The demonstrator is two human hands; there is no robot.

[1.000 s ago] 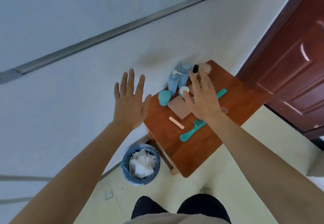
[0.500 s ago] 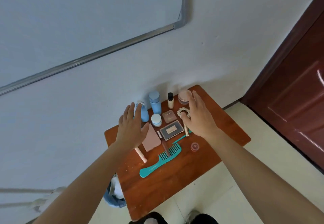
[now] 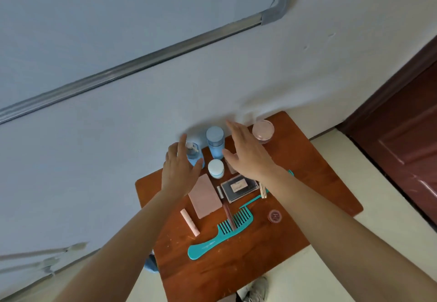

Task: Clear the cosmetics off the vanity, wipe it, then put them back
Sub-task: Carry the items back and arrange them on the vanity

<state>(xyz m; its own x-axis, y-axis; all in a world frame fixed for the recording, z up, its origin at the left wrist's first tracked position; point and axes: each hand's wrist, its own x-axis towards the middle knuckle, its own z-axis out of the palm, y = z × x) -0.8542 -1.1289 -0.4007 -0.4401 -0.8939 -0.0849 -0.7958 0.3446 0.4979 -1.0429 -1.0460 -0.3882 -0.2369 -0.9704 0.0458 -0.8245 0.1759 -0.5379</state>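
From the head camera, looking down on a small red-brown wooden worktop (image 3: 307,183) pushed against a pale wall, cosmetics spread across it. Along the wall edge, toward 12 o'clock: a pale-blue pump bottle (image 3: 195,157), upright. Just at its 2 o'clock, a taller blue bottle (image 3: 215,141) with a flat round cap. Farther toward 3 o'clock, a squat pink jar (image 3: 263,131). At 6 o'clock of the taller bottle, a low blue jar (image 3: 216,168) with a white lid.

Lying flat mid-worktop: a plain pink compact (image 3: 204,196) and, at its 3 o'clock, a dark palette (image 3: 239,187) with a small pale label. At 7 o'clock of the compact, a slim pink tube (image 3: 189,222). At 6 o'clock, a wide-toothed teal comb (image 3: 220,235), a brownish gloss tube (image 3: 228,214) laid across its teeth. At 3 o'clock of the comb, well apart, a tiny round red pot (image 3: 274,216).

Left hand (image 3: 179,171) raised in front of the pump bottle, grip released, fingers straight and together, holding nothing; contact with the bottle impossible to tell. Right hand (image 3: 248,157) between taller bottle and pink jar, grip released too, palm down, fingers stretched toward the wall, grasping nothing, wrist hiding a corner of the dark palette.

At 3 o'clock of the frame, a dark brown door (image 3: 402,148). At 10 o'clock, a metal-framed board (image 3: 142,58) on the wall.
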